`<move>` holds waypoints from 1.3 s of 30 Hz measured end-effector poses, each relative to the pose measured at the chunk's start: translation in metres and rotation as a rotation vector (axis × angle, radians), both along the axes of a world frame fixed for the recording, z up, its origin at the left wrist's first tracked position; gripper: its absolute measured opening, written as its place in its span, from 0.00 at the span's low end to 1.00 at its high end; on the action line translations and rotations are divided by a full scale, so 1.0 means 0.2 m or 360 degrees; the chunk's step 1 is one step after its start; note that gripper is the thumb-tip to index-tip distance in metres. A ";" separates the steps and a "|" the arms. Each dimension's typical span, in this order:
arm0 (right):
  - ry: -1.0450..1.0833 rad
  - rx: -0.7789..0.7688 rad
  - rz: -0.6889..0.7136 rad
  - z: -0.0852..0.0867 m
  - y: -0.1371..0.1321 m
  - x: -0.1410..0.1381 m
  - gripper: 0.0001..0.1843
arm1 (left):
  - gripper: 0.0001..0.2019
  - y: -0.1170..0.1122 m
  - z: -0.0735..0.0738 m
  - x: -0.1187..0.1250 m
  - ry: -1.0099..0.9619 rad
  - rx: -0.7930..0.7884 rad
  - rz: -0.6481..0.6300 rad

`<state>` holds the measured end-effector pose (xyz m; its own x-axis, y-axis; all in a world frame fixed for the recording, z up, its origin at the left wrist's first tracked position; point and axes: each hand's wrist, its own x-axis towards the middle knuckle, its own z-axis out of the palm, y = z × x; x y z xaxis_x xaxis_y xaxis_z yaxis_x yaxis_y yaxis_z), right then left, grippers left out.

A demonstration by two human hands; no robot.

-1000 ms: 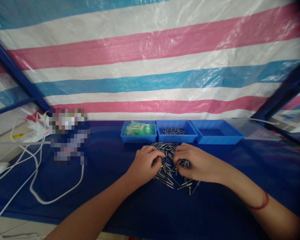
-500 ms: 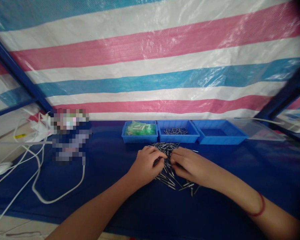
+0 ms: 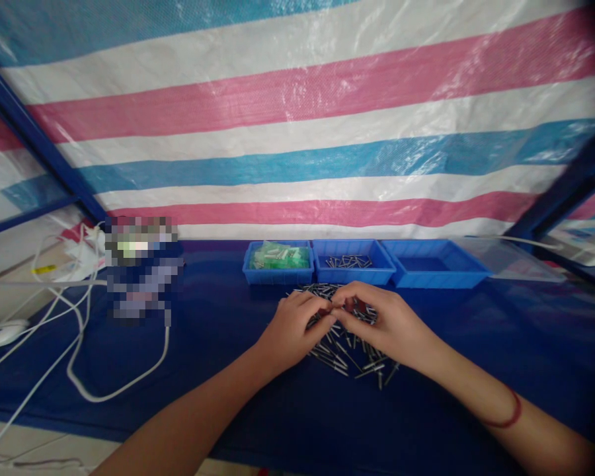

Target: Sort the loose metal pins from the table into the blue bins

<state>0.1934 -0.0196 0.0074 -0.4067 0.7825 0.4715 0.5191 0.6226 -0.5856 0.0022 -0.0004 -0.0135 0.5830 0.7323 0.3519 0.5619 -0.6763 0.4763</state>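
Observation:
A loose pile of blind rivets point(image 3: 330, 357), slim metal pins with thicker sleeves, lies on the blue tabletop point(image 3: 258, 423) under both hands. Over the pile's left side, my left hand point(image 3: 297, 325) is closed, thumb and forefinger brought together. From the right, my right hand point(image 3: 381, 320) meets it with thumb and forefinger pinched. The fingertips of both hands touch or nearly touch above the rivets. Whatever sits between them is too small and hidden to make out.
Behind the pile stand three blue bins: the left bin point(image 3: 277, 276) with green-and-clear plastic packets, the middle bin point(image 3: 354, 274) with some rivets, and the right bin point(image 3: 441, 280). White cables point(image 3: 79, 330) and blurred items lie at left. A striped sheet point(image 3: 297, 158) hangs behind.
My right hand has turned and come in leftward from the pile, its fingertips now meeting those of my left hand. My left hand has stayed nearly in place.

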 end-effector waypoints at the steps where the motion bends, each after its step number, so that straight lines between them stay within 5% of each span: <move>1: 0.0020 -0.0011 -0.0016 0.00 0.00 -0.01 0.04 | 0.08 0.00 0.00 0.00 -0.0012 -0.0003 0.0009; 13: -0.0008 0.0174 0.0128 0.01 -0.01 -0.03 0.06 | 0.06 0.01 0.00 0.01 -0.0025 0.0049 -0.0035; 23: -0.0290 0.0256 0.0047 -0.01 0.04 0.03 0.08 | 0.05 0.00 0.03 0.00 -0.0181 0.0001 0.0130; 28: -0.0166 0.0368 -0.0343 -0.04 0.14 0.07 0.09 | 0.08 0.00 0.02 0.00 -0.0179 -0.0065 0.0147; 31: -0.0339 0.0435 -0.0714 -0.05 0.23 0.13 0.11 | 0.09 0.00 0.01 0.00 -0.0131 -0.0062 0.0131; 34: -0.0545 0.0335 -0.0842 -0.02 0.26 0.19 0.13 | 0.08 0.01 0.02 0.00 -0.0038 -0.0022 0.0104; 36: -0.0590 0.0200 -0.0710 0.01 0.23 0.21 0.12 | 0.09 0.01 0.04 0.00 0.0039 0.0025 0.0058; 39: -0.0657 -0.0216 -0.0215 0.08 0.15 0.24 0.11 | 0.11 0.00 0.09 -0.04 0.0189 0.0081 -0.0136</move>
<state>0.2422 0.0105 0.0231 -0.4290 0.8850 0.1809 0.7976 0.4652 -0.3841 -0.0050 -0.0011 0.0048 0.6820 0.6614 0.3120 0.5518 -0.7454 0.3740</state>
